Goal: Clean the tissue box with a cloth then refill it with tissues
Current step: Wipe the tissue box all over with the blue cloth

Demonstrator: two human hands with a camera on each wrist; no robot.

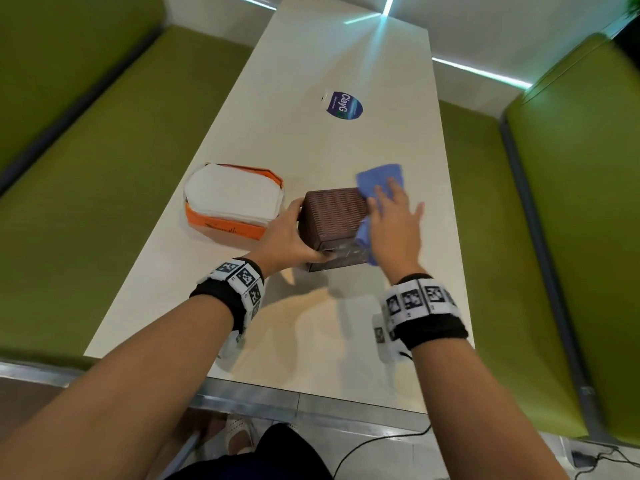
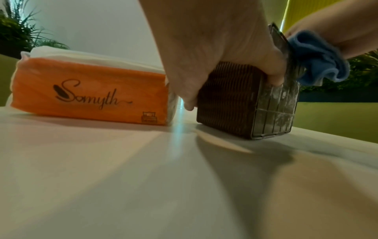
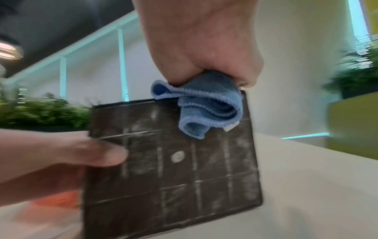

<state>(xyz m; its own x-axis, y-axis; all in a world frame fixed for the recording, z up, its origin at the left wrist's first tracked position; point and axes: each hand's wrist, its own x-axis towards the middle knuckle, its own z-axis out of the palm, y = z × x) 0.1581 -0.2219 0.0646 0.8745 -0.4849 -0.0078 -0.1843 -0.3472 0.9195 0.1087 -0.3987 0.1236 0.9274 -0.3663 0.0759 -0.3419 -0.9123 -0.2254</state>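
A brown woven tissue box (image 1: 332,216) stands on the white table (image 1: 346,341), its dusty gridded face (image 3: 184,169) turned toward me. My left hand (image 1: 287,233) grips the box from the left, thumb on that gridded face (image 2: 274,122) and fingers on the far side. My right hand (image 1: 394,220) holds a blue cloth (image 1: 381,176) against the box's right top edge, fingers spread over it; the cloth (image 3: 204,105) bunches out from under the palm. An open orange pack of white tissues (image 1: 232,202) lies just left of the box.
A round blue sticker (image 1: 344,105) is on the table further back. Green padded benches (image 1: 104,202) (image 1: 540,237) run along both sides. The table's near edge has a metal rim (image 1: 294,400). A black cable (image 1: 381,441) lies on the floor.
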